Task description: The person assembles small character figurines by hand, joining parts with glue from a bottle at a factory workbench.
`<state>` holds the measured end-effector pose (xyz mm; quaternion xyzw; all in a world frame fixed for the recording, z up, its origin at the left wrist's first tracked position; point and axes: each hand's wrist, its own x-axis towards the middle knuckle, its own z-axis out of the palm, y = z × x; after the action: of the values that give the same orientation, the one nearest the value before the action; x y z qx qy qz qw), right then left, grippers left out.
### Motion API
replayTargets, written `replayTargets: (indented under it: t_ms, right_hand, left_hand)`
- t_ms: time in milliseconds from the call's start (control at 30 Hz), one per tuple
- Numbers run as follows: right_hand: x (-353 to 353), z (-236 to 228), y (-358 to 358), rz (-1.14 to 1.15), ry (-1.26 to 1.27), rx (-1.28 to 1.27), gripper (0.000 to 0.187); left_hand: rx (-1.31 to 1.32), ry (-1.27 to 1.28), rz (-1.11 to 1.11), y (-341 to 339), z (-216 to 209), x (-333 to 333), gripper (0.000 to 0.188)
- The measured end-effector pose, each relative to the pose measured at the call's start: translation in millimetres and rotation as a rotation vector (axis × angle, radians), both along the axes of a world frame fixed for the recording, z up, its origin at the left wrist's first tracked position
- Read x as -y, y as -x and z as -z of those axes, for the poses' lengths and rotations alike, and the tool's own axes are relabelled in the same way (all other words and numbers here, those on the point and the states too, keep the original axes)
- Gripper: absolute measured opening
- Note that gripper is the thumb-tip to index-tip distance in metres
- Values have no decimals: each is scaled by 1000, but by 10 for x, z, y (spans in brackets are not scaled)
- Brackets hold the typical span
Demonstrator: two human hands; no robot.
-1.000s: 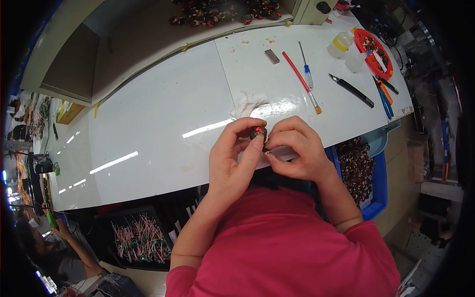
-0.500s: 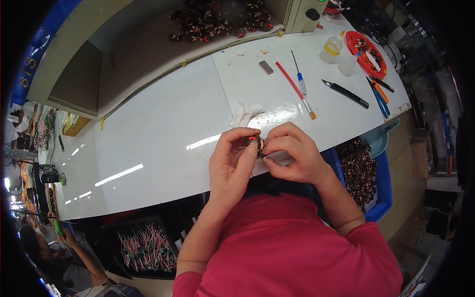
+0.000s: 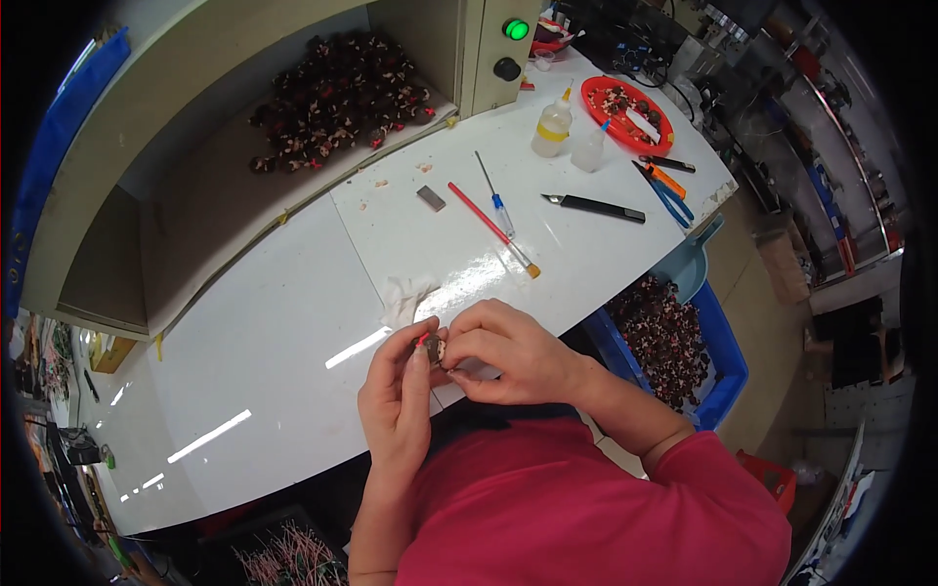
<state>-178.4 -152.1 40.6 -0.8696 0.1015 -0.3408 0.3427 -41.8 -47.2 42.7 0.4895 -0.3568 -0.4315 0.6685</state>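
Observation:
A small dark-brown figurine (image 3: 435, 344) with a bright red spot and cream bits sits between my hands, just above the near edge of the white table (image 3: 283, 381). My left hand (image 3: 396, 400) is closed on it, thumb in front and fingers behind. From the other side, my right hand (image 3: 518, 356) pinches at the figurine's right edge with thumb and forefinger. The fingers cover much of it, so its full shape is hidden. A crumpled white tissue (image 3: 405, 298) lies just beyond my hands.
On the table lie a red-handled brush (image 3: 484, 215), screwdriver (image 3: 498, 210), grey metal block (image 3: 430, 198), craft knife (image 3: 596, 207), pliers (image 3: 669, 200), two bottles (image 3: 552, 127) and a red tray (image 3: 596, 93). Similar figurines (image 3: 342, 98) fill a cabinet; a blue bin (image 3: 728, 376) stands right.
The whole view has shifted, so the table and hands appear lower and further left. Both hands keep the figurine between them, with little visible change in grip.

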Motion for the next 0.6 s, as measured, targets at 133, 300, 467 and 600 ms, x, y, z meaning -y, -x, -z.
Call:
replayTargets:
  t_ms: [133,300,467,600]
  right_hand:
    - [-21,32,-36,37,44,2,31]
    - [-28,-37,-102,41,52,-18,30]
    - [-87,-37,-131,24,4,-40,28]
    - [-65,-90,-136,63,98,-94,33]
  left_hand:
    - [70,-20,-5,-40,14,8,27]
    - [78,-52,-35,-69,-31,-2,27]
    - [62,-78,11,-128,38,-34,28]
    - [6,-12,33,-147,148,-36,30]
